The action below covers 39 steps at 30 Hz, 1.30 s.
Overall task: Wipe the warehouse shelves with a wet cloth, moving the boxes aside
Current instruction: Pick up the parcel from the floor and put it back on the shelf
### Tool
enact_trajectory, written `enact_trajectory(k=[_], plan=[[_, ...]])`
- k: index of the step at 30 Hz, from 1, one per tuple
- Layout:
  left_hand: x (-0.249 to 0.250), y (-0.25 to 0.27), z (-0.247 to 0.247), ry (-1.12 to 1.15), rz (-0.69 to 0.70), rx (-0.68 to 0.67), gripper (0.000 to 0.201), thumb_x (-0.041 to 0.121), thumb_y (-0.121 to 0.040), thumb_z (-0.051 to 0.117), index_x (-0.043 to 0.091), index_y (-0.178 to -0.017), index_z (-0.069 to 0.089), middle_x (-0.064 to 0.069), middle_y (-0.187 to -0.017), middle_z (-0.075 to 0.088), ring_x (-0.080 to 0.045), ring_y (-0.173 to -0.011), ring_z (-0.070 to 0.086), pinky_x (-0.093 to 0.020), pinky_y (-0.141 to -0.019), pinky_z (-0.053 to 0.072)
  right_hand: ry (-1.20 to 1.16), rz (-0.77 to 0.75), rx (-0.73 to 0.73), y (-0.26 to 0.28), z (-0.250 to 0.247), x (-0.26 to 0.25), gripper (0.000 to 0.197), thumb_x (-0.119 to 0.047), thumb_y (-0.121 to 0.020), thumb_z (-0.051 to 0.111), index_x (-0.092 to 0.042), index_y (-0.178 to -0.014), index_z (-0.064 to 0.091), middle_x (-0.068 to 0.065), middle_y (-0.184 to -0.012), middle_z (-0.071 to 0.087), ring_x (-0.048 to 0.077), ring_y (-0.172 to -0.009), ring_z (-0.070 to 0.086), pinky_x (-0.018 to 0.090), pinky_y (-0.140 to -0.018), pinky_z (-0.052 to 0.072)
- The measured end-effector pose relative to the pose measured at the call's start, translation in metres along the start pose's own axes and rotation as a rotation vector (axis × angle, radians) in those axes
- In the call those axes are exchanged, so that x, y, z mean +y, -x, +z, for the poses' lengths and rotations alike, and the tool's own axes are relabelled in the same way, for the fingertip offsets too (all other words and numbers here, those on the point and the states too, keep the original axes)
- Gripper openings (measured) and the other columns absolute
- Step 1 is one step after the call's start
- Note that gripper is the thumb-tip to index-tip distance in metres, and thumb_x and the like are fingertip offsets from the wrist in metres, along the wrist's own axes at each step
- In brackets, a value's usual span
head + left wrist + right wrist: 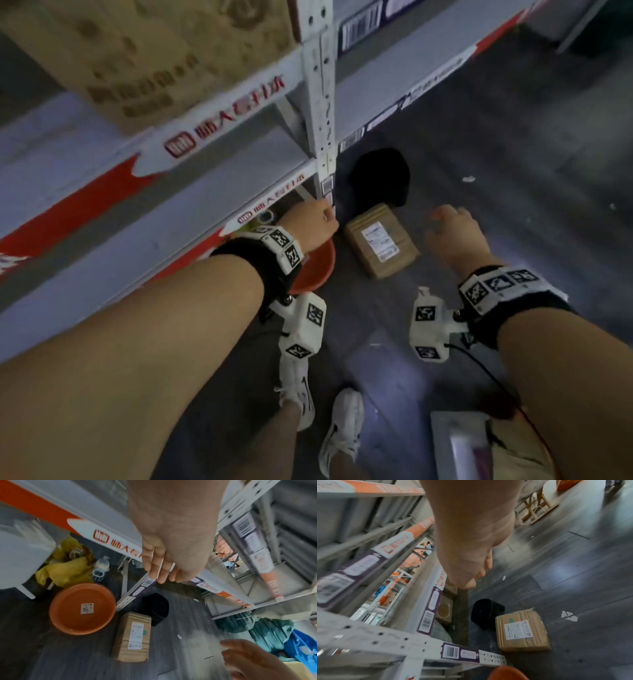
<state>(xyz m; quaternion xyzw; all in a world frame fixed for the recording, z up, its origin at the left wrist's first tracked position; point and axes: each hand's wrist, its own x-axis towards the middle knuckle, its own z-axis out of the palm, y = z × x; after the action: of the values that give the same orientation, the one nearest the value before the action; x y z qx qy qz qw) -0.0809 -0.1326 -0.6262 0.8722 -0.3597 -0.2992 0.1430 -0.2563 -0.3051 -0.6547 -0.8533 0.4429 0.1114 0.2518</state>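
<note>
Dark grey plank floor (496, 144) runs beside the white metal shelving with orange-red edge strips (219, 113). Left hand (317, 224) rests near the shelving's perforated post, fingers loosely bent, holding nothing. Right hand (452, 233) hovers spread and empty over the floor. Next to the post's foot lies 1 flat brown cardboard parcel with white label (382, 240), its long axis pointing away from the shelving, an orange round plastic basin (82, 608) beside it. No cloth is visible; I judge it best to find and wet 1 first, then lift boxes with both hands
</note>
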Motion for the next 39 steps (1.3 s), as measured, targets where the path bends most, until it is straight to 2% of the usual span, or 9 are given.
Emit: enact_trajectory(k=[6,10,14,17,21,26,30,35,39], plan=[[-0.042,-0.103,0.102,0.029,-0.015,-0.060,0.014,0.022,-0.090,0.049,0.017,-0.077,0.049,-0.012,-0.097,0.062,-0.031,-0.101,0.057,-0.033,-0.087,0.041,-0.033,0.029,0.022,-0.095,0.096,0.048,0.035,-0.014,-0.093,0.049,-0.006,-0.127,0.047,0.021,-0.132,0.041,0.042,-0.117,0.044,0.043,-0.091,0.040],[-0.066,-0.150,0.166,0.073,-0.050,-0.050,0.017,0.020,-0.090,0.050,0.009,-0.099,0.059,-0.013,-0.110,0.062,-0.029,-0.106,0.055,-0.030,-0.089,0.039,-0.099,0.066,0.019,-0.142,0.158,0.075,0.039,-0.015,-0.092,0.048,-0.004,-0.129,0.046,0.024,-0.133,0.041,0.043,-0.120,0.043,0.042,-0.096,0.038],[-0.094,-0.200,0.233,0.118,-0.083,-0.099,0.010,0.021,-0.089,0.054,0.014,-0.094,0.052,-0.014,-0.109,0.062,-0.029,-0.105,0.055,-0.036,-0.095,0.041,-0.113,0.102,-0.032,-0.181,0.218,0.108,0.047,-0.019,-0.091,0.052,-0.009,-0.136,0.042,0.020,-0.139,0.037,0.040,-0.127,0.038,0.041,-0.101,0.036],[-0.109,-0.234,0.275,0.114,-0.115,-0.117,0.018,0.031,-0.087,0.056,0.017,-0.096,0.048,-0.013,-0.112,0.060,-0.029,-0.108,0.054,-0.039,-0.098,0.041,-0.097,0.127,-0.058,-0.209,0.250,0.130,0.054,-0.026,-0.093,0.052,-0.011,-0.142,0.034,0.019,-0.143,0.030,0.039,-0.131,0.033,0.042,-0.103,0.034],[-0.124,-0.271,0.319,0.268,-0.176,-0.152,0.041,0.037,-0.086,0.055,0.012,-0.116,0.047,-0.018,-0.116,0.060,-0.035,-0.108,0.057,-0.045,-0.097,0.046,-0.104,0.129,-0.051,-0.247,0.281,0.151,0.065,-0.033,-0.092,0.055,-0.008,-0.146,0.028,0.019,-0.149,0.027,0.038,-0.135,0.030,0.043,-0.107,0.031],[-0.131,-0.297,0.354,0.551,-0.333,-0.160,0.060,0.038,-0.088,0.056,0.003,-0.133,0.036,-0.016,-0.126,0.051,-0.032,-0.110,0.055,-0.040,-0.093,0.050,-0.180,0.153,-0.077,-0.273,0.314,0.167,0.084,-0.045,-0.088,0.060,-0.007,-0.150,0.018,0.016,-0.153,0.022,0.034,-0.140,0.027,0.044,-0.113,0.029],[-0.129,-0.302,0.370,0.781,-0.433,-0.178,0.067,0.037,-0.090,0.056,0.006,-0.140,0.025,-0.014,-0.137,0.042,-0.034,-0.114,0.053,-0.042,-0.093,0.049,-0.293,0.180,-0.151,-0.282,0.328,0.178,0.092,-0.050,-0.086,0.060,-0.010,-0.152,0.008,0.012,-0.155,0.024,0.032,-0.139,0.029,0.045,-0.113,0.031],[-0.132,-0.304,0.372,0.829,-0.441,-0.172,0.069,0.037,-0.088,0.060,0.010,-0.139,0.023,-0.011,-0.137,0.045,-0.034,-0.109,0.057,-0.040,-0.080,0.052,-0.354,0.199,-0.201,-0.284,0.325,0.178,0.088,-0.053,-0.079,0.068,-0.015,-0.146,0.027,0.010,-0.143,0.041,0.030,-0.127,0.046,0.042,-0.104,0.042],[-0.139,-0.301,0.372,0.793,-0.411,-0.158,0.062,0.034,-0.088,0.061,0.007,-0.136,0.031,-0.011,-0.133,0.050,-0.032,-0.111,0.056,-0.044,-0.089,0.050,-0.397,0.237,-0.206,-0.277,0.327,0.173,0.089,-0.049,-0.080,0.069,-0.009,-0.145,0.025,0.011,-0.142,0.043,0.030,-0.124,0.048,0.043,-0.102,0.043]])
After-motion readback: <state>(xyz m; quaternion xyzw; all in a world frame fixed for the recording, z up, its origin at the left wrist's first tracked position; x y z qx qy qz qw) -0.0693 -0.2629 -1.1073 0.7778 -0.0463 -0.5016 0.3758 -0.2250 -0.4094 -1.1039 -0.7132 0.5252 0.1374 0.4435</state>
